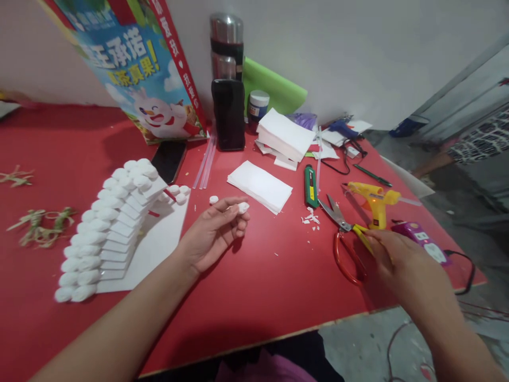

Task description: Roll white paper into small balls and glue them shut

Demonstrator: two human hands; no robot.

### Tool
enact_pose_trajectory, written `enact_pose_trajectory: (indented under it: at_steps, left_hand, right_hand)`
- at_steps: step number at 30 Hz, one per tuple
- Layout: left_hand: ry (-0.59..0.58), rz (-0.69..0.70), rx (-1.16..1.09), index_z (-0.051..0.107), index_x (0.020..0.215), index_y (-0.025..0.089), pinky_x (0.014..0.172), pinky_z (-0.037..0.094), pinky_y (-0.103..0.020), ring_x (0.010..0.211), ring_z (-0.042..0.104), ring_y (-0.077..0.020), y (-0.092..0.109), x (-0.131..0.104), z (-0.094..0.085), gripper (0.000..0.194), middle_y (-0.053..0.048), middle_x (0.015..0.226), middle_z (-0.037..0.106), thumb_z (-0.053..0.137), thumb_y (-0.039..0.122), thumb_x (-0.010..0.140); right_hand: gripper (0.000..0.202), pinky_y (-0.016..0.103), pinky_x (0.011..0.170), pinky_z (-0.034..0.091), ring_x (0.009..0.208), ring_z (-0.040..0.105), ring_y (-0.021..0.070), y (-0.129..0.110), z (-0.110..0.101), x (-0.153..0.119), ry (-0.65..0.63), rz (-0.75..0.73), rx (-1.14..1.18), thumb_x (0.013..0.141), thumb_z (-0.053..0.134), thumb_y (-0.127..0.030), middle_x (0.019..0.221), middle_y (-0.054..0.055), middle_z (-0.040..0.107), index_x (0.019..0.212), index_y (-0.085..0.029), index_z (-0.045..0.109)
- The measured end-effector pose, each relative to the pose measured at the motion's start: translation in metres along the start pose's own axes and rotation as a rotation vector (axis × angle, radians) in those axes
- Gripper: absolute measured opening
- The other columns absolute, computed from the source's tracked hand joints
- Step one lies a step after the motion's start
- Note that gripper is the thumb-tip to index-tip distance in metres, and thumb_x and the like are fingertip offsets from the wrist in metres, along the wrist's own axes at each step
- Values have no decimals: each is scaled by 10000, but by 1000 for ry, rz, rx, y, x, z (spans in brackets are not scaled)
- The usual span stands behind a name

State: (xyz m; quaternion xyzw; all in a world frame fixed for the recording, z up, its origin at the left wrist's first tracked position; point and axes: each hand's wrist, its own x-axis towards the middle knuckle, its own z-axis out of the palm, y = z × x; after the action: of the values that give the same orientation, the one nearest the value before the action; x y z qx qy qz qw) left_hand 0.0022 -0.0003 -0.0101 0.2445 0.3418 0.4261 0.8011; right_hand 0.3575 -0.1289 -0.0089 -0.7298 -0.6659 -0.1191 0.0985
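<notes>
My left hand (pixel 218 228) is closed in a pinch around a small white oval piece (pixel 243 207), held above the red tabletop. Just behind it lies a similar white piece (pixel 213 199). My right hand (pixel 407 265) is closed on a yellow-handled tool (pixel 362 237); its metal end overlaps scissors with a red handle (pixel 342 260), so its exact kind is hard to tell. To the left stands a stepped white card model (pixel 119 241), with rows of white oval pieces along its edge. Several loose pieces (pixel 181 198) rest beside the model on its white base.
A stack of white cards (pixel 260 185) lies in the middle. A green utility knife (pixel 310 185), yellow glue gun (pixel 374 199) and purple power strip (pixel 421 239) are to the right. A printed bag (pixel 155 79), phone (pixel 229 114) and flask (pixel 226 32) stand behind.
</notes>
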Motion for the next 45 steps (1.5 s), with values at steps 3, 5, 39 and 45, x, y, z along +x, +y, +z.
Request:
enact_pose_trajectory:
  at_steps: [3, 5, 39, 45]
  left_hand:
    - [-5, 0, -15, 804, 911, 129, 557, 514, -160, 629, 591, -78, -1, 2, -2, 251, -43, 778, 700, 946, 257, 748]
    - [-15, -14, -27, 794, 908, 104, 526, 490, -144, 604, 560, -63, -2, 3, -3, 261, -40, 767, 679, 935, 272, 767]
    - [-217, -76, -104, 790, 957, 120, 639, 654, -224, 648, 763, -155, -8, -14, 13, 293, -50, 812, 789, 960, 176, 725]
    - [-221, -62, -20, 769, 918, 119, 617, 620, -206, 599, 734, -139, -7, -16, 15, 302, -49, 771, 769, 969, 237, 724]
  right_hand:
    - [423, 500, 874, 569, 1108, 720, 414, 4, 9, -3, -98, -81, 5, 1056, 451, -361, 1271, 261, 731, 1333, -115, 656]
    - [529, 526, 934, 570, 1135, 703, 432, 2, 15, -6, -122, -84, -16, 1027, 475, -398, 1299, 291, 694, 1402, -47, 604]
    - [730, 475, 807, 561, 1004, 669, 348, -128, -17, 34, -319, -250, 552, 798, 789, -710, 1157, 174, 654, 1261, -185, 583]
    - [846, 479, 831, 556, 994, 666, 333, -132, -22, 34, -395, -192, 596, 728, 764, -840, 1169, 149, 657, 1262, -208, 589]
